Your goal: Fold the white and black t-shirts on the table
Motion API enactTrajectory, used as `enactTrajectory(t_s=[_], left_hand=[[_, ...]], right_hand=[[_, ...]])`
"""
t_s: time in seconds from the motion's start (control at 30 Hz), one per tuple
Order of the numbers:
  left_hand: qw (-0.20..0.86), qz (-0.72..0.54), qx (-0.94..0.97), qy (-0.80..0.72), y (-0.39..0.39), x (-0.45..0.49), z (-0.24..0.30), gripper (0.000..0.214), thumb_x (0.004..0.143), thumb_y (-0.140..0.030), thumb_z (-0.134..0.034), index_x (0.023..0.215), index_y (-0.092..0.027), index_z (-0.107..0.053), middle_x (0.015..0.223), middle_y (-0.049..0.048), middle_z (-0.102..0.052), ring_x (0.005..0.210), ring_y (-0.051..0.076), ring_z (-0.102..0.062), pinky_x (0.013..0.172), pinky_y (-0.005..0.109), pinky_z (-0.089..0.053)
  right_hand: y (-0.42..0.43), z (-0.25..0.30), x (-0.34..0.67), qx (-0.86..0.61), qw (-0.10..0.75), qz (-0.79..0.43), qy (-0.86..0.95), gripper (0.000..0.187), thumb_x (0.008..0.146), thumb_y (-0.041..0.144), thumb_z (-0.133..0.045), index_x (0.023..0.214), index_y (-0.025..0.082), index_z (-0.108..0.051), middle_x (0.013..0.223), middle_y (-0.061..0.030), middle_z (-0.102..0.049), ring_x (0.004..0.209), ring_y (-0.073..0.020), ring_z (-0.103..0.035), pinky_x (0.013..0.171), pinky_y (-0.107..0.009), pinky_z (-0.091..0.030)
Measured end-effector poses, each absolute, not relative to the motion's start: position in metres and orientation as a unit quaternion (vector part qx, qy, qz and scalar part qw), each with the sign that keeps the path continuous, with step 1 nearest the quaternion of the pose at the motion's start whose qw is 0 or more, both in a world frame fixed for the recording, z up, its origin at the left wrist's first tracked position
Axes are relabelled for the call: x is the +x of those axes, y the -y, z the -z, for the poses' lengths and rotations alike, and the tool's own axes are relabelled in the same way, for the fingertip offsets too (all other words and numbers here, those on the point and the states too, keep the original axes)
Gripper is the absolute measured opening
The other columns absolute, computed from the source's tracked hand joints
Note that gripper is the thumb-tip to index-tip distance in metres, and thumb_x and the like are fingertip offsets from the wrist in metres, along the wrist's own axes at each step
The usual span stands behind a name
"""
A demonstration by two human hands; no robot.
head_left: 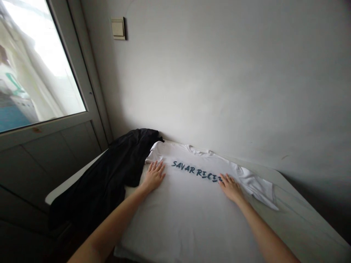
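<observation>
A white T-shirt (189, 208) with dark lettering across the chest lies spread on the table, its neckline toward the wall. My left hand (154, 176) rests flat on the shirt near the left sleeve, fingers spread. On the other side my right hand (230, 186) lies flat too, fingers apart, covering the end of the lettering. Neither hand grips the cloth. The right sleeve is wrinkled and reaches out over the tabletop, while the left sleeve touches a black garment.
The black garment (109, 175) lies in a heap at the left and hangs over the table edge. A pale marbled table (298, 219) stands against a grey wall (219, 73). At the left is a door (49, 135) with a glass pane; a light switch (118, 28) is above.
</observation>
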State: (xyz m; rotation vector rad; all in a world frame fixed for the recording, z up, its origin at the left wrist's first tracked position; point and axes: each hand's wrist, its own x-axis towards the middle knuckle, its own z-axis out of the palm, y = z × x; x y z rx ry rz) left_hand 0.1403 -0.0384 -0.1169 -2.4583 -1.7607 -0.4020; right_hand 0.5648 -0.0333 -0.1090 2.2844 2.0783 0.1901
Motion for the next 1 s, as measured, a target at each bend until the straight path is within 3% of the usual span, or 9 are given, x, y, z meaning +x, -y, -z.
enactTrajectory(t_s=[0.1,0.23,0.33,0.43,0.6,0.7,0.83,0.93,1.0], left_hand=[[0.045,0.143,-0.801,0.580,0.043,0.142,0.113,0.050,0.098,-0.037,-0.038,0.142,-0.016,-0.049,0.159,0.0105,-0.031,0.149,0.028,-0.020,0.122,0.047,-0.016],[0.016,0.143,-0.789,0.597,0.042,0.141,0.109,0.051,0.097,-0.039,-0.040,0.143,-0.018,-0.048,0.158,0.0099,-0.033,0.146,0.030,-0.027,0.119,0.050,-0.023],[0.009,0.140,-0.790,0.597,0.042,0.140,0.110,0.053,0.097,-0.039,-0.039,0.145,-0.018,-0.046,0.158,0.0096,-0.033,0.146,0.031,-0.027,0.118,0.051,-0.024],[0.010,0.144,-0.790,0.597,0.042,0.140,0.114,0.053,0.096,-0.039,-0.041,0.145,-0.018,-0.045,0.158,0.0100,-0.034,0.146,0.031,-0.026,0.118,0.051,-0.024],[0.004,0.163,-0.786,0.596,0.042,0.141,0.116,0.052,0.095,-0.038,-0.045,0.144,-0.018,-0.045,0.158,0.0093,-0.033,0.146,0.032,-0.027,0.118,0.052,-0.026],[-0.001,0.187,-0.777,0.601,0.043,0.142,0.112,0.043,0.092,-0.034,-0.051,0.132,-0.017,-0.053,0.151,0.0129,-0.042,0.140,0.031,-0.037,0.114,0.048,-0.033],[0.017,0.240,-0.697,0.675,0.041,0.143,0.098,0.027,0.088,-0.029,-0.056,0.112,-0.016,-0.057,0.123,0.0147,-0.059,0.116,0.028,-0.056,0.098,0.042,-0.045],[0.032,0.238,-0.621,0.746,0.035,0.144,0.085,0.043,0.083,-0.036,-0.063,0.117,-0.012,-0.053,0.116,0.0180,-0.060,0.110,0.032,-0.058,0.092,0.042,-0.046],[0.004,0.195,-0.607,0.770,0.030,0.145,0.076,0.049,0.081,-0.037,-0.063,0.120,-0.010,-0.052,0.116,0.0200,-0.062,0.109,0.034,-0.059,0.088,0.041,-0.047]], right_hand=[[0.007,0.074,0.500,0.691,-0.028,-0.078,-0.718,0.036,0.090,0.024,-0.052,0.122,0.018,-0.067,0.142,-0.0160,-0.053,0.132,-0.0314,-0.048,0.108,-0.046,-0.038],[-0.037,0.036,0.360,0.548,-0.172,0.043,-0.818,0.041,0.084,0.008,-0.053,0.122,0.019,-0.066,0.135,-0.0108,-0.061,0.121,-0.0240,-0.058,0.103,-0.036,-0.044],[-0.064,0.029,0.266,0.489,-0.198,0.078,-0.846,0.047,0.084,0.005,-0.053,0.127,0.022,-0.062,0.136,-0.0060,-0.061,0.114,-0.0205,-0.061,0.097,-0.030,-0.046],[-0.084,0.034,0.211,0.449,-0.222,0.123,-0.856,0.043,0.081,0.005,-0.054,0.114,0.028,-0.069,0.127,-0.0004,-0.067,0.105,-0.0173,-0.064,0.089,-0.025,-0.048],[-0.117,0.038,0.201,0.446,-0.314,0.188,-0.817,0.026,0.076,0.007,-0.051,0.077,0.022,-0.072,0.092,-0.0041,-0.073,0.090,-0.0189,-0.065,0.085,-0.027,-0.048],[-0.137,0.028,0.220,0.467,-0.386,0.208,-0.768,0.027,0.077,0.008,-0.042,0.078,0.021,-0.067,0.089,-0.0032,-0.070,0.088,-0.0171,-0.063,0.086,-0.028,-0.048],[-0.158,0.016,0.248,0.499,-0.449,0.255,-0.696,0.023,0.084,0.021,-0.038,0.085,0.019,-0.061,0.081,-0.0010,-0.066,0.075,-0.0154,-0.061,0.072,-0.025,-0.049],[-0.165,0.015,0.263,0.521,-0.469,0.282,-0.655,0.020,0.084,0.037,-0.050,0.081,0.018,-0.059,0.073,0.0002,-0.063,0.070,-0.0154,-0.059,0.066,-0.024,-0.048],[-0.168,0.019,0.272,0.538,-0.478,0.286,-0.633,0.023,0.072,0.039,-0.066,0.081,0.018,-0.059,0.076,0.0005,-0.063,0.075,-0.0160,-0.059,0.069,-0.024,-0.048]])
